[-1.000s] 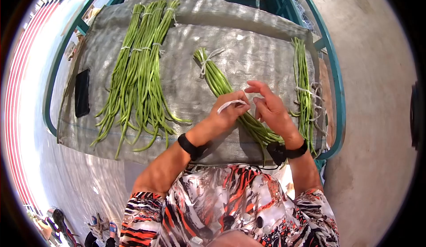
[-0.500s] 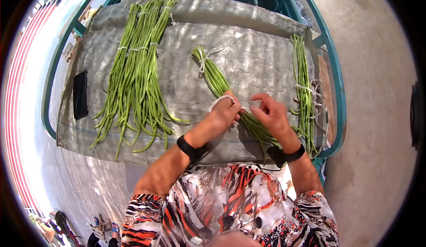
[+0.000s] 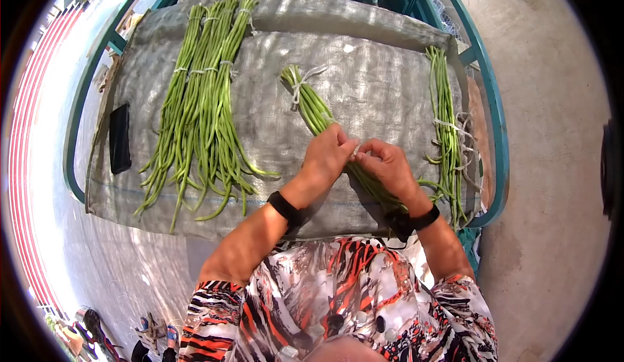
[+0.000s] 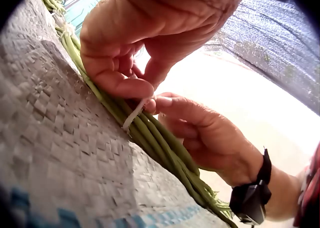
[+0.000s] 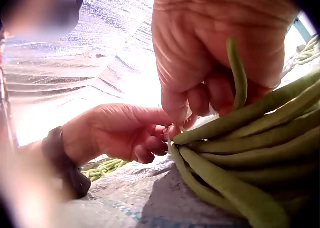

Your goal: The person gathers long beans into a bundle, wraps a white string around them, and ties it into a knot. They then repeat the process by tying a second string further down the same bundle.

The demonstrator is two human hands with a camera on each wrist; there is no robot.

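Observation:
A bundle of long green beans [image 3: 314, 110] lies slantwise on a grey woven sheet [image 3: 273, 76], with a white tie [image 3: 297, 88] round its upper end. Over its middle, the left hand [image 3: 327, 156] and right hand [image 3: 389, 169] meet at the fingertips. In the left wrist view the left hand [image 4: 155, 33] and the right hand [image 4: 207, 133] pinch a white strip [image 4: 134, 115] that crosses the beans. The right wrist view has the right hand [image 5: 220, 48] above the bean ends and the left hand [image 5: 117, 133] touching its fingertips.
Several tied bean bundles [image 3: 201, 95] lie at the left beside a black phone [image 3: 119, 138]. Another bundle [image 3: 444, 115] lies at the right, near loose white strips [image 3: 465, 142]. A teal metal rail [image 3: 497, 121] borders the sheet.
The right hand has moved left to meet the left hand, and its fingers have closed together. The white strip end that stood out over the left hand no longer shows there.

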